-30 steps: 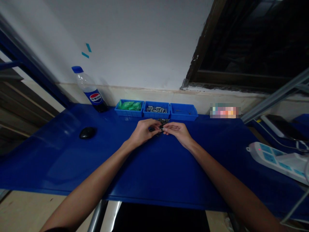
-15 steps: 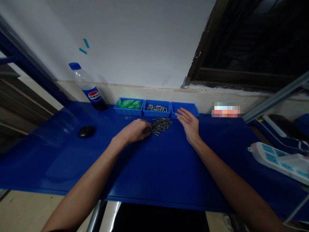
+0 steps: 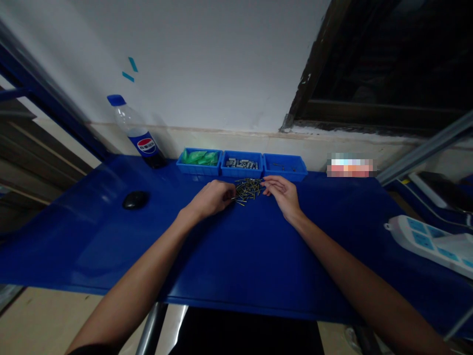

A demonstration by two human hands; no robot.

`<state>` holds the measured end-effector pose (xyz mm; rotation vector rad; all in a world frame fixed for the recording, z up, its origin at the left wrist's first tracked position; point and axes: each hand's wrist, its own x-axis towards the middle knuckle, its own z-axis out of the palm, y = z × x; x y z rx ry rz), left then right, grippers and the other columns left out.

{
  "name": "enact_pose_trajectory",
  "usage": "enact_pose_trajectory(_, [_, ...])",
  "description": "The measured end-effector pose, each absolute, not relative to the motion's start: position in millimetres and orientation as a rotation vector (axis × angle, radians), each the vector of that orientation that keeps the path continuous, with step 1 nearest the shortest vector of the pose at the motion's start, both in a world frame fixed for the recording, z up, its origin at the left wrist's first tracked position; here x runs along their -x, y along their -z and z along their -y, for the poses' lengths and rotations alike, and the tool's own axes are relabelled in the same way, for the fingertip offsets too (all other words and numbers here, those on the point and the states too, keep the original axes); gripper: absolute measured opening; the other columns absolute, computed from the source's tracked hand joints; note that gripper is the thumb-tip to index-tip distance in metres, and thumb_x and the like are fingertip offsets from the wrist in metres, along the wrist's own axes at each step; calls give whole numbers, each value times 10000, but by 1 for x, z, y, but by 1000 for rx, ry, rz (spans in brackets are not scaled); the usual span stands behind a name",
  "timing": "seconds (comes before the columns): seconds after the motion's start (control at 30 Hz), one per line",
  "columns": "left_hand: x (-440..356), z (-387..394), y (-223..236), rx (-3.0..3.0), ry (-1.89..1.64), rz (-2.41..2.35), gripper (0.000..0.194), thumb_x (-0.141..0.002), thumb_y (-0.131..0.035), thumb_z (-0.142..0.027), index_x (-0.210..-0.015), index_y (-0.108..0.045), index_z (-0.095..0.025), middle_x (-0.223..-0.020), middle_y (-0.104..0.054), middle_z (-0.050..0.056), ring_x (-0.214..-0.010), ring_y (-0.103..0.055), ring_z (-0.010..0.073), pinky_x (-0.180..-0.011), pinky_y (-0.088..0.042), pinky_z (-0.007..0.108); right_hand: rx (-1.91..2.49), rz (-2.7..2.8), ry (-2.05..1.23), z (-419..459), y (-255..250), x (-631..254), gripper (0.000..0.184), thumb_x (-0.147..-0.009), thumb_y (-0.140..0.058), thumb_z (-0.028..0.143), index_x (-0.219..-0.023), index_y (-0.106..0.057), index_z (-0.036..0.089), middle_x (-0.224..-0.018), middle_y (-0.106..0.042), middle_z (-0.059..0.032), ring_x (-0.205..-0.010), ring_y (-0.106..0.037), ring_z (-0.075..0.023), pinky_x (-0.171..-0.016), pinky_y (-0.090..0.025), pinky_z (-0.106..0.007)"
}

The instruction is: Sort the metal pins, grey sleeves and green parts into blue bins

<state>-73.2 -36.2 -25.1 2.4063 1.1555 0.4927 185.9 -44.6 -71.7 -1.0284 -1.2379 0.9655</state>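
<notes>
A loose pile of thin, gold-and-dark metal screws (image 3: 249,189) lies on the blue table, between my two hands. At the pile's left edge, my left hand (image 3: 217,197) is closed, its fingertips curled against the screws; what it pinches is hidden. My right hand (image 3: 284,195) reaches the pile's right edge with bent fingers, thumb a little apart, and no held item shows. Just behind it stands the right blue bin (image 3: 299,171), with a few thin screws inside. The middle blue bin (image 3: 242,171) contains small grey metal parts (image 3: 242,163).
The left blue bin (image 3: 199,170) holds green plastic material (image 3: 199,157). A cola bottle (image 3: 146,144) stands at the back left, a black mouse (image 3: 135,199) in front of it. On the right are a blurred-out item (image 3: 351,165) and a white power strip (image 3: 428,241).
My right hand has moved from over the right bin down and left to the pile's edge, uncovering a few screws in that bin. My left hand stays at the pile.
</notes>
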Motion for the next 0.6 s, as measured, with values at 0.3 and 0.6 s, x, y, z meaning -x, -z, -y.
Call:
enact_pose_trajectory(0.3, [68, 28, 43, -2446, -663, -1211, 150, -866, -679, -97, -993, -723, -162, -918, -731, 69, -776, -677, 178, -720, -518, 277, 1033, 1254, -978, 44, 71, -187, 244, -781, -785, 356, -978, -751, 216, -887, -794, -52, -645, -682, -160, -638, -541, -328])
enact_pose_trajectory(0.6, [80, 28, 19, -2200, -680, -1221, 169, -822, -723, -159, -988, -745, -138, -814, -769, 47, -728, -722, 174, -717, -576, 279, 1043, 1266, -987, 43, 71, -188, 265, -792, -787, 379, -998, -749, 216, -884, -795, -46, -654, -680, -161, -650, -542, -328])
